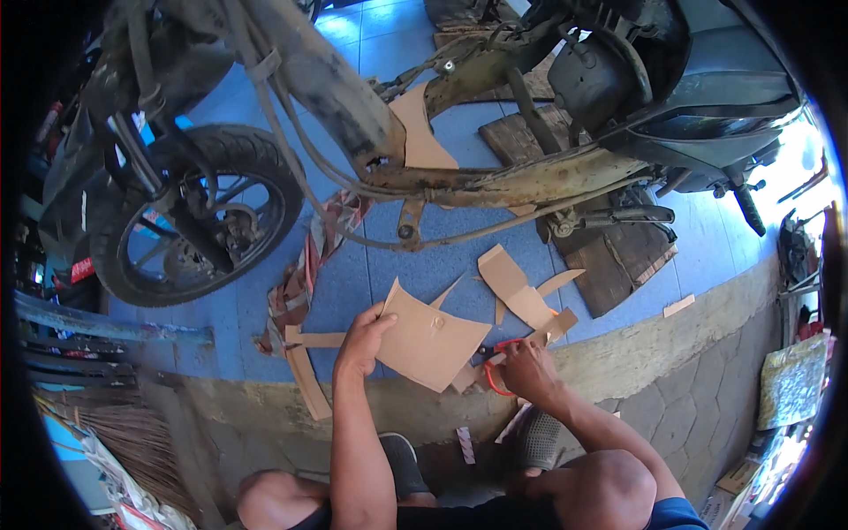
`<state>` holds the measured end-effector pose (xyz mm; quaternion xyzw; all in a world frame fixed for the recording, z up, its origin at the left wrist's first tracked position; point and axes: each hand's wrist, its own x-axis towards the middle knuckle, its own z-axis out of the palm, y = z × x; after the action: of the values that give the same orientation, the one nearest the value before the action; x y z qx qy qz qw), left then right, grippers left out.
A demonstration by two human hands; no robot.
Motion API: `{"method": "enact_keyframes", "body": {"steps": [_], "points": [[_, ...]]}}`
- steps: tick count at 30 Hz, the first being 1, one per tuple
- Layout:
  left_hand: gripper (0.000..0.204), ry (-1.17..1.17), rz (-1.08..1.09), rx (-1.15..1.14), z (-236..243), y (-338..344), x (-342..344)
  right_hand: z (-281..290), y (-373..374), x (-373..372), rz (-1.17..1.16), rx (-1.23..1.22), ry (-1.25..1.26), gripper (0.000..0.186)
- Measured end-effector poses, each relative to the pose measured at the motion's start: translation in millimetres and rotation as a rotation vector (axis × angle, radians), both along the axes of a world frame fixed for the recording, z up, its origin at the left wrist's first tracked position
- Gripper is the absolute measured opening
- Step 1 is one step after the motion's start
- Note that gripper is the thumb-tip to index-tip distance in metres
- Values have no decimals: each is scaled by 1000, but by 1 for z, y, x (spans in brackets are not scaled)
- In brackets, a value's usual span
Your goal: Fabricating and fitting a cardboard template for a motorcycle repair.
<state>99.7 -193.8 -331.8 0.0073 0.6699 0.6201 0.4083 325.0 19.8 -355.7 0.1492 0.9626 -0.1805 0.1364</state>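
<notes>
My left hand (365, 338) pinches the left edge of a cut piece of brown cardboard (431, 340), tilted up in front of me, with a small torn mark near its upper middle. Just right of it, my right hand (527, 371) is closed on orange-handled scissors (491, 378); their blades are mostly hidden near the cardboard's right corner. Beyond the right hand, a folded cardboard offcut (515, 287) lies on the blue tiles. Cardboard strips (306, 382) rest to the left of my left hand.
A partly stripped motorcycle frame (521, 172) stands ahead, its front wheel (199, 216) at left. Another cardboard piece (424, 132) sits against the frame. Wooden blocks (623, 265) lie beneath it. A concrete step edge (636, 349) runs before me; a twig broom (115, 433) is at lower left.
</notes>
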Motion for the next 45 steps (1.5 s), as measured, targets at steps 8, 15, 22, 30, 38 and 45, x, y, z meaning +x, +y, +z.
{"method": "enact_keyframes", "body": {"steps": [8, 15, 22, 30, 38, 45], "points": [[29, 13, -124, -25, -12, 31, -40, 44, 40, -73, -658, -1285, -3, 71], [25, -52, -33, 81, -36, 45, -106, 42, 69, -156, -156, -785, -267, 35], [36, -146, 202, 443, -30, 106, -145, -10, 78, -201, -606, -1447, 492, 23], [34, -63, 201, 643, -45, 112, -187, -8, 96, -226, -428, -1331, 651, 23], [35, -184, 233, 705, -28, 104, -197, -12, 91, -234, -285, -1273, 660, 21], [39, -207, 344, 664, -22, 102, -196, -64, 78, -268, -268, -1666, 802, 24]]}}
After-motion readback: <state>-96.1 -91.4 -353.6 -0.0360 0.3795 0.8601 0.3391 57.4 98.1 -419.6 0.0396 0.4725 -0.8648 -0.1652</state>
